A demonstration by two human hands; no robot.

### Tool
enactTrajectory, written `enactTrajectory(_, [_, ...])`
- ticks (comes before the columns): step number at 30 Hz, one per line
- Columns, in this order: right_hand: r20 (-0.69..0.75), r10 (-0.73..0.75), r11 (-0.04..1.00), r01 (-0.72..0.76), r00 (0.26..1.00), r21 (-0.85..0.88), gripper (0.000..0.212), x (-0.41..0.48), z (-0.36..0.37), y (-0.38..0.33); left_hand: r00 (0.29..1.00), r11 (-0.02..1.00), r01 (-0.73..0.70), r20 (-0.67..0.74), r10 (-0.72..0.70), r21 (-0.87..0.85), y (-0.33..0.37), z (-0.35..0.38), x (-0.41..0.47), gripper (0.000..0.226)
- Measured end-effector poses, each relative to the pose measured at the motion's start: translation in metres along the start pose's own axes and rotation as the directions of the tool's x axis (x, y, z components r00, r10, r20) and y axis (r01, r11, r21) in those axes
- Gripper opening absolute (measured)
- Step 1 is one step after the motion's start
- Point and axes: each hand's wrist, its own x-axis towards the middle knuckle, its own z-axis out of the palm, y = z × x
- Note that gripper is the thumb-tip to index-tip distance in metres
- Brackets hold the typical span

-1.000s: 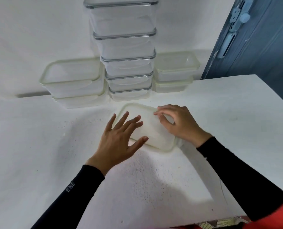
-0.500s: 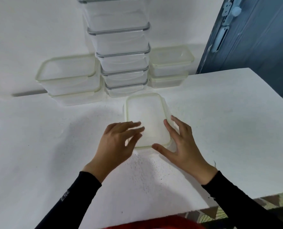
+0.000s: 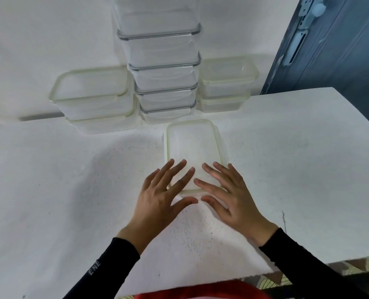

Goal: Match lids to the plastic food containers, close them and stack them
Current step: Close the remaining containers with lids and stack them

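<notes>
Head view, item 1: lidded container [image 3: 193, 145], clear plastic with a pale green rim. It is sitting on the white surface [image 3: 71, 180], long axis pointing away from me, its far end just short of the stacks.

Item 2: left grip [image 3: 157, 197], flat, fingers straight and spread. It is closing round nothing and is lying on the near left part of the lid.

Item 3: right grip [image 3: 233, 195], likewise flat and spread. It is pressing the near right part of the lid, with nothing clasped.

Item 4: tall stack [image 3: 164, 78] of grey-rimmed containers. It is flanked by a wide green-rimmed pair [image 3: 93, 98] and a smaller green-rimmed pair [image 3: 226, 83].

Hazards, as I am judging them:
- Both grips are loading the near end only, so the far end of the lid may be riding up unsealed, or popping once I let go.
- The box is light and smooth, so a forward-leaning push could be sliding it into the tall stack's base.
- That stack is looking high and narrow, so a knock there could be toppling it.
- Whether the rim is seated all round, I cannot tell.
</notes>
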Motion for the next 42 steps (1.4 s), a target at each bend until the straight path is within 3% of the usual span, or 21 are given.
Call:
enactTrajectory(12, [-0.099, -0.024, 0.999, 0.021, 0.995, -0.033, 0.039, 0.002, 0.008, 0.003, 0.999, 1.0, 0.002, -0.05, -0.002, -0.013, 0.006, 0.016, -0.003, 0.057])
enactTrajectory(16, [-0.093, 0.005, 1.0, -0.003, 0.996, 0.017, 0.034, 0.012, -0.01, 0.001, 1.0, 0.995, -0.014, -0.023, 0.012, -0.102, 0.001, 0.012, -0.001, 0.056])
enactTrajectory(19, [-0.125, 0.033, 0.991, -0.017, 0.992, 0.13, 0.029, 0.032, -0.029, 0.006, 0.992, 0.97, -0.106, 0.042, 0.118, -0.218, -0.008, 0.003, 0.007, 0.049])
enactTrajectory(22, [-0.103, 0.082, 0.99, -0.07, 0.991, 0.123, 0.026, 0.045, -0.034, 0.024, 0.963, 0.935, -0.188, 0.128, 0.235, -0.3, -0.034, -0.013, 0.018, 0.038])
enactTrajectory(25, [-0.01, 0.134, 0.987, -0.133, 0.991, 0.087, 0.032, 0.042, -0.033, 0.037, 0.984, 0.968, -0.099, 0.125, 0.13, -0.231, -0.072, -0.031, 0.025, 0.046])
enactTrajectory(30, [-0.003, 0.012, 0.978, -0.012, 1.0, -0.207, 0.034, 0.035, -0.019, 0.012, 0.992, 0.995, 0.094, 0.087, -0.092, -0.024, -0.062, -0.039, 0.035, 0.048])
enactTrajectory(34, [0.02, 0.054, 0.985, -0.05, 0.998, -0.165, 0.036, 0.031, -0.008, 0.004, 0.99, 0.999, -0.014, 0.138, 0.009, 0.03, -0.028, -0.016, 0.03, 0.067])
enactTrajectory(42, [-0.021, 0.06, 0.983, -0.062, 0.998, -0.172, 0.035, 0.031, 0.004, 0.005, 0.994, 0.994, -0.05, -0.094, 0.059, 0.099, -0.026, 0.009, 0.023, 0.053])
